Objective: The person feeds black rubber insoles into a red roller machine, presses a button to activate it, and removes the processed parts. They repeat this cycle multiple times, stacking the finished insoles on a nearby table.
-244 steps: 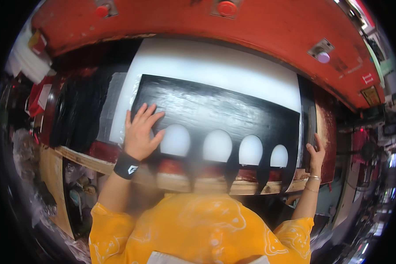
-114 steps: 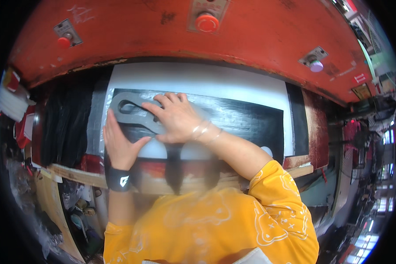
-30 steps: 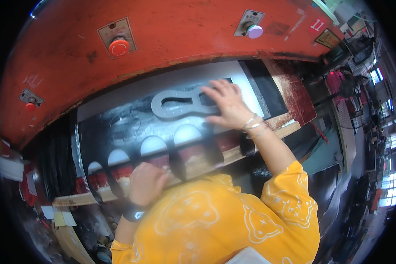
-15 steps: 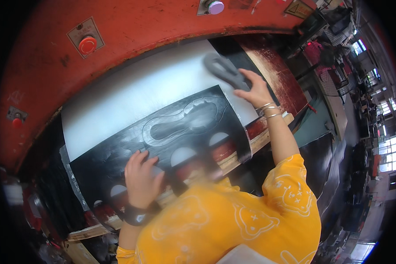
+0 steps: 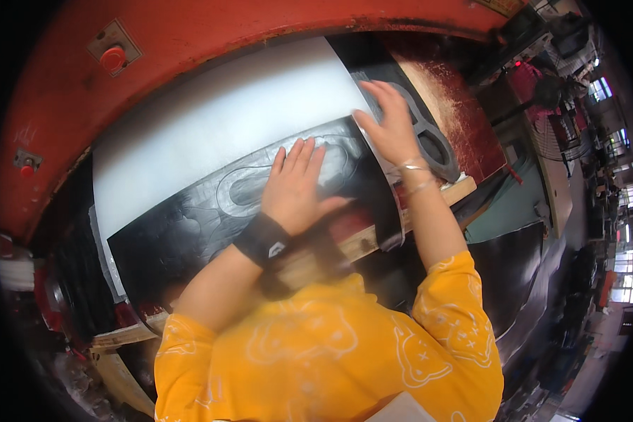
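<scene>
My left hand [image 5: 294,186] lies flat, fingers stretched out, over a sole-shaped outline [image 5: 225,191] marked in a black sheet [image 5: 158,243]. Part of that outline is hidden under the hand. The sheet rests on a white board [image 5: 218,112]. My right hand [image 5: 390,125] is spread at the sheet's upper right corner, with thumb and fingers apart. Beside it, partly behind it, a grey sole-shaped cutting die [image 5: 430,131] lies on the dark surface to the right. The hand does not appear to grip the die.
A red machine body [image 5: 260,20] curves across the far side, with a red push button [image 5: 112,58] and a smaller red button [image 5: 27,169]. A worn dark-red board [image 5: 471,123] lies at the right. A wooden edge [image 5: 123,337] runs along the near side.
The cutting die has gone from my right hand above the white board to the surface on the right, and that hand has let go. My left hand has slid right and forward onto the outline.
</scene>
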`<action>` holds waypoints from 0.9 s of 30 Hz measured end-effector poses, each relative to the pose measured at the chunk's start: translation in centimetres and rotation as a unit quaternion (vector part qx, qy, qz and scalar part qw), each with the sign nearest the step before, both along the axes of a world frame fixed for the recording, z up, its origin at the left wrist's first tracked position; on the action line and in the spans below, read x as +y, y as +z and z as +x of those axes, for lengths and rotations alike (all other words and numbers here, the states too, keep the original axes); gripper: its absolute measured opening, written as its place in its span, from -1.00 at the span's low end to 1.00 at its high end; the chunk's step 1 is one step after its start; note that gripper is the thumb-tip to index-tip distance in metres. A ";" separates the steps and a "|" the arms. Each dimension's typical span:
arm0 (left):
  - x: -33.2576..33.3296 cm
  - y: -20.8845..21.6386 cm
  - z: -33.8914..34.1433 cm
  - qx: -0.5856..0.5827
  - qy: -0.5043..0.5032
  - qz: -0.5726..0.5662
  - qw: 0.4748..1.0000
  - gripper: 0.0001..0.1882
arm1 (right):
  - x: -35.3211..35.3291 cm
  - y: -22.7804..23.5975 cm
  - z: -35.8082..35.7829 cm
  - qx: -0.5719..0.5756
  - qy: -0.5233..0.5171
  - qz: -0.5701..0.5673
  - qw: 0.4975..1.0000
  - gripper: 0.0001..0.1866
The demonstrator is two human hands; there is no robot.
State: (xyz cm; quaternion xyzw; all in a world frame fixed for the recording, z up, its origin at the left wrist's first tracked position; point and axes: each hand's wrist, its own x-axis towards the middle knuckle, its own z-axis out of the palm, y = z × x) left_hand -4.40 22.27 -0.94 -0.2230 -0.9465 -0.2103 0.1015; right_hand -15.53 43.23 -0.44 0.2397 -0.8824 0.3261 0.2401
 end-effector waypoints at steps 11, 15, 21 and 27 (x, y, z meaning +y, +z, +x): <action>1.2 0.3 2.3 0.043 0.014 0.007 0.999 -0.50 | -4.9 -1.5 -0.4 -0.250 0.085 -0.361 0.894 -0.75; 0.6 0.7 2.1 0.040 0.043 0.083 0.995 -0.70 | -4.9 -2.4 -0.6 -0.236 0.073 -0.282 0.927 -0.75; -0.4 1.4 1.5 0.066 0.070 0.116 0.989 -0.74 | -1.9 -0.2 0.1 -0.301 0.033 -0.366 0.880 -0.51; -1.4 1.0 1.1 0.092 0.084 0.122 0.985 -0.74 | 0.7 2.1 4.6 -0.487 0.150 -0.224 0.830 -0.18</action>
